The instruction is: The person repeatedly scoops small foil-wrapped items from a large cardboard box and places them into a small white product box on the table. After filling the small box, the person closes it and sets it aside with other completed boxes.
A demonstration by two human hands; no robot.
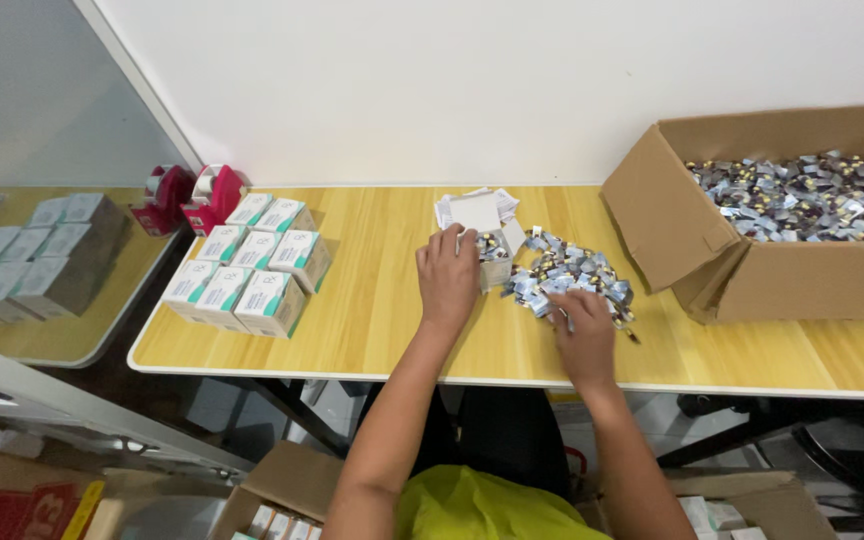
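Note:
My left hand (448, 277) rests on a small open white carton (495, 252) in the middle of the wooden table (372, 330), fingers curled over its edge. Inside the carton lie several foil blister strips. My right hand (584, 335) lies palm down on a loose pile of silver blister strips (567, 275) just right of the carton, fingers closing on some of them. A stack of folded white leaflets (474, 208) sits behind the carton.
Several closed white-and-teal cartons (250, 268) stand in rows at the table's left. A red tape dispenser (212, 198) is by the wall. A large cardboard box (692, 235) full of blister strips fills the right. A mirror at left reflects the cartons.

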